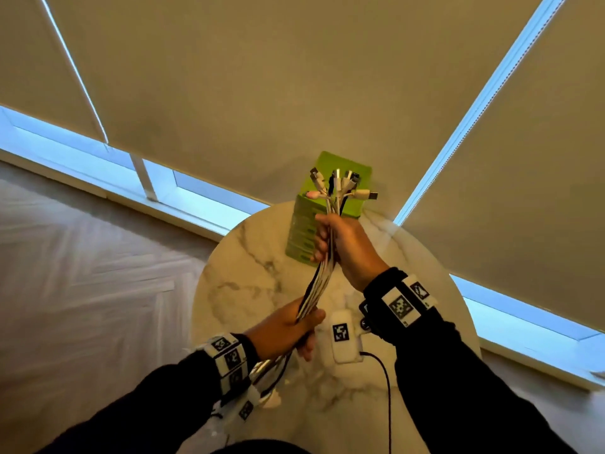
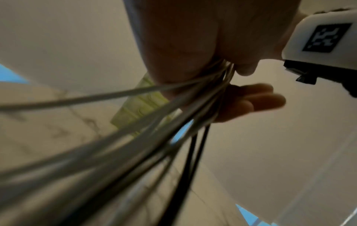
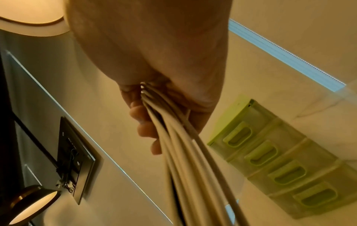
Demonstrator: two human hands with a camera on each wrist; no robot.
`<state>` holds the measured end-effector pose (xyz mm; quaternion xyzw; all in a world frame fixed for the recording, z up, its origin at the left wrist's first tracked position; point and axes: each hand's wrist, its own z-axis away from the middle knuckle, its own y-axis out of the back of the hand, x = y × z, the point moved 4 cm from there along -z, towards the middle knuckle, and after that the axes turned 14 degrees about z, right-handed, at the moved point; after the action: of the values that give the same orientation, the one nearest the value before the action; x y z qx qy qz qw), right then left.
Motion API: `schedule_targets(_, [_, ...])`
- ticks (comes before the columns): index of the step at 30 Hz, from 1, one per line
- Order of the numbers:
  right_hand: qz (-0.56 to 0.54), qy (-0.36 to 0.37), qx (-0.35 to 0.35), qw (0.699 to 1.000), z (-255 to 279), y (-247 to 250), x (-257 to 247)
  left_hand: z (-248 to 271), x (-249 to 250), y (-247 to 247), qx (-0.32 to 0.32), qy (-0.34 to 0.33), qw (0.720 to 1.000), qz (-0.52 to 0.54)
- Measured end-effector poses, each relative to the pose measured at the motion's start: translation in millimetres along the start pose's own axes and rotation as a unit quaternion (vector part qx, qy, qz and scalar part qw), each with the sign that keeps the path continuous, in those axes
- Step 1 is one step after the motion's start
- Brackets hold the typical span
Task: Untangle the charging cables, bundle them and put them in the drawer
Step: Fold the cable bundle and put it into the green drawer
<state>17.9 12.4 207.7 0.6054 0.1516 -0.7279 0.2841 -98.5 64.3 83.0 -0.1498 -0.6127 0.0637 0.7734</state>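
A bundle of white and black charging cables [image 1: 319,280] runs straight between my two hands above a round marble table [image 1: 242,290]. My right hand [image 1: 340,244] grips the bundle near its top, and the plugs [image 1: 343,186] fan out above the fist. My left hand [image 1: 288,329] grips the same bundle lower down, with the loose ends hanging below the wrist. In the left wrist view the cables [image 2: 135,137] stream from the closed fingers [image 2: 251,99]. In the right wrist view the cables [image 3: 183,152] leave my fist. A green drawer unit [image 1: 327,208] stands behind the hands; its drawers [image 3: 280,168] look closed.
The table stands against a window with lowered beige blinds [image 1: 294,93]. A white tagged device [image 1: 342,335] with a black cord lies on the table near my right wrist. Pale floor [image 1: 82,273] spreads to the left. A wall panel [image 3: 75,160] and a lamp [image 3: 29,203] show in the right wrist view.
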Motion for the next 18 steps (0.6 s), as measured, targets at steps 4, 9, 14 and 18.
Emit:
schedule_targets(4, [-0.084, -0.052, 0.0, 0.995, 5.7, 5.0, 10.1, 1.3, -23.3, -5.8, 0.128, -0.059, 0.99, 0.012])
schedule_targets(9, [-0.177, -0.033, 0.034, 0.983, 5.5, 25.6, 4.1, 6.4, -16.6, 7.8, 0.158, -0.103, 0.963, -0.193])
schedule_targets(14, [-0.22, -0.013, 0.091, 0.971, 4.8, 52.4, 8.0, 20.3, 18.5, 28.5, 0.045, -0.103, 0.955, -0.273])
schedule_targets(18, [-0.187, 0.006, 0.122, 0.975, 1.0, 45.0, 6.8, 27.3, 26.7, 31.9, 0.007, -0.094, 0.942, -0.321])
